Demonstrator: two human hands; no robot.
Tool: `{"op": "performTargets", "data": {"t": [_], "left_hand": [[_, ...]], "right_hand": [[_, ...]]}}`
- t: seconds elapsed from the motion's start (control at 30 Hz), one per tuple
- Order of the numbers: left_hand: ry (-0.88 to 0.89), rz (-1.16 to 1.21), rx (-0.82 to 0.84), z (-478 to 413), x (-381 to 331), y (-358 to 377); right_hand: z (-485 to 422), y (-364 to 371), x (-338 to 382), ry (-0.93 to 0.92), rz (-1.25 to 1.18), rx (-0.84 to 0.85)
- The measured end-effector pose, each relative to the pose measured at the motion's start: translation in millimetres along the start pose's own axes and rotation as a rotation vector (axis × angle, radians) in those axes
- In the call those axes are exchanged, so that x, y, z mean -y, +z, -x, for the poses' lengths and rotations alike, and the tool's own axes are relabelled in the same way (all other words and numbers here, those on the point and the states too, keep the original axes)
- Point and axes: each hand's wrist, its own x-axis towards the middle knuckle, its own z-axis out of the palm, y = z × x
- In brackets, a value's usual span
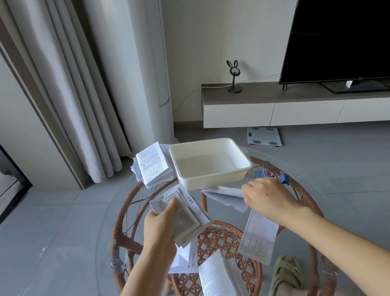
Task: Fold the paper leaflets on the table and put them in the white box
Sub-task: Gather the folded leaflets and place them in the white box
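An empty white box point(210, 162) stands at the far side of a round glass table point(302, 163) with a rattan frame. My left hand point(159, 227) holds a small bundle of folded leaflets point(184, 216), thumb on top. My right hand point(268, 199) pinches the edge of a loose leaflet point(225, 195) just in front of the box. A stack of folded leaflets point(151, 165) lies left of the box. Two long unfolded leaflets lie nearer me, one at the front point(220, 291) and one to the right point(258, 238).
Blue and pink binder clips point(274, 174) lie right of the box. A TV point(353, 18) stands on a low cabinet at the back right, with a scale point(263, 136) on the floor below. Curtains hang at the left. My foot in a green sandal point(285, 282) is under the table.
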Motion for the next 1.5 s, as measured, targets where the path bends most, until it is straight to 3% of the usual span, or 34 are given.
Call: {"op": "performTargets", "data": {"t": [0.13, 0.3, 0.37, 0.43, 0.53, 0.67, 0.8, 0.93, 1.13, 1.27, 1.33, 1.4, 1.43, 1.5], "left_hand": [[-0.019, -0.002, -0.015, 3, -1, 2], [-0.035, -0.028, 0.037, 13, 1, 12], [-0.052, -0.024, 0.084, 20, 3, 19], [-0.073, -0.010, 0.105, 26, 6, 27], [-0.104, 0.040, 0.097, 35, 7, 37], [-0.185, 0.121, 0.097, 38, 6, 34], [-0.323, 0.237, 0.215, 36, 1, 20], [-0.328, 0.235, 0.301, 34, 1, 19], [-0.267, 0.215, 0.240, 28, -2, 14], [-0.261, 0.232, 0.194, 28, -10, 11], [-0.263, 0.222, 0.179, 29, -12, 11], [-0.254, 0.200, 0.158, 29, -15, 12], [-0.243, 0.189, 0.152, 29, -16, 13], [-0.211, 0.164, 0.154, 30, -15, 15]], "right_hand": [[19, -29, -5, 0.305, -0.387, -0.113], [35, -59, 7, 0.881, -1.431, -0.083], [39, -67, 22, 0.963, -1.652, -0.024], [44, -69, 39, 0.986, -1.712, 0.011], [51, -62, 59, 1.031, -1.612, -0.029], [57, -61, 60, 1.110, -1.493, -0.306], [67, -65, 51, 0.950, -1.091, -0.304], [73, -60, 53, 0.899, -1.174, -0.231], [68, -23, 34, 1.200, -1.385, -0.083], [55, -4, 31, 1.268, -1.418, -0.065], [54, -7, 26, 1.161, -1.229, -0.052], [59, -20, 16, 1.020, -0.852, -0.011], [62, -28, 10, 0.959, -0.614, -0.068], [68, -46, 5, 0.855, -0.295, -0.386]]}}
